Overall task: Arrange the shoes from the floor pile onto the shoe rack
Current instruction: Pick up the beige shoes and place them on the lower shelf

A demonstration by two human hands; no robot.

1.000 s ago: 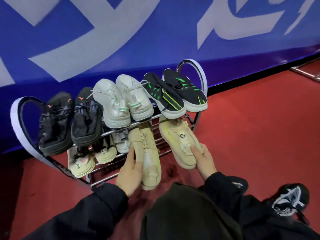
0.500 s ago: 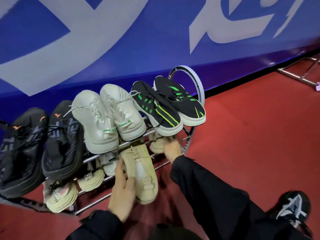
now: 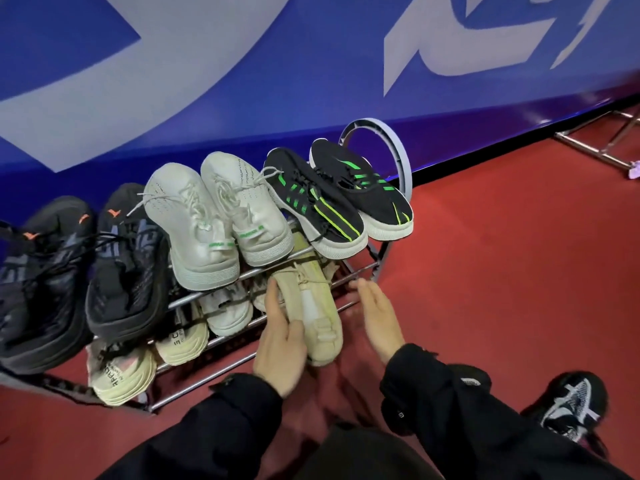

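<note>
Your left hand (image 3: 280,344) grips the beige shoe (image 3: 313,317) at six o'clock, heel overhanging the shoe rack (image 3: 360,268); your right hand (image 3: 379,317) hovers flat-fingered, holding nothing — at four o'clock. Release early and that heel may tip floorward — at twelve, the top row looks crowded.

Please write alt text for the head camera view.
A left hand holds a beige shoe on the lower shelf of a shoe rack; the right hand is open beside it. Three pairs fill the top shelf.
</note>
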